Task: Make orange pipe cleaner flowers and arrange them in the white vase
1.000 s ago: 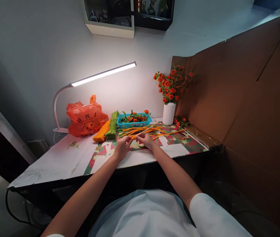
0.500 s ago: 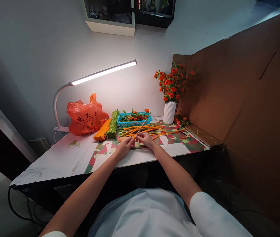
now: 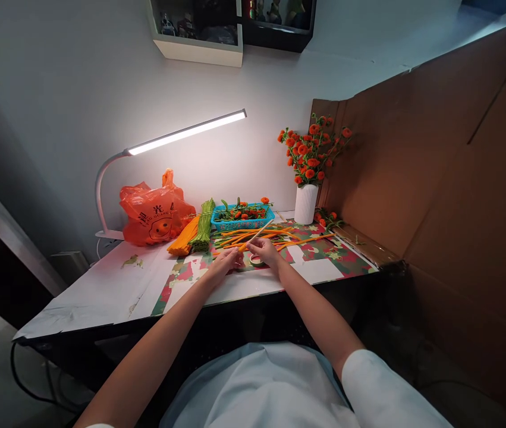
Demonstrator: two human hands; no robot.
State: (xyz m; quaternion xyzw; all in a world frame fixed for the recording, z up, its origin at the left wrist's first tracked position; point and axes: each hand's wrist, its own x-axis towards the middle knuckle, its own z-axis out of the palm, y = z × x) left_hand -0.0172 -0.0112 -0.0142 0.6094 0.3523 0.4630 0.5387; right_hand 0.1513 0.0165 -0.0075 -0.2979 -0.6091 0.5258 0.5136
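So the thin pale wooden-looking stick (image 3: 262,231) has tipped lower to the right since the last frame, pinched in the right hand (image 3: 265,249); the left hand (image 3: 226,261) grips a small orange piece (image 3: 242,248) at its near end. Looks part-way to me: loose orange strips (image 3: 235,238) lie just beyond the grip, while finished-looking orange flowers (image 3: 310,148) fill the ribbed white vase (image 3: 305,205), beyond and right. Red-and-green patterned tabletop cover (image 3: 321,249) underneath, white lamp (image 3: 185,133) behind, brown cardboard (image 3: 413,160) rightward.

Head camera: single view, worn on the person's head
Facing: forward and down, across the desk (image 3: 101,285) to the wall (image 3: 65,89)
Nearest: pale clothing (image 3: 257,386) at the bottom edge
Mid-frame: left hand (image 3: 226,261) and right hand (image 3: 266,251), farther off
Top edge: cuts the shelves (image 3: 199,52)
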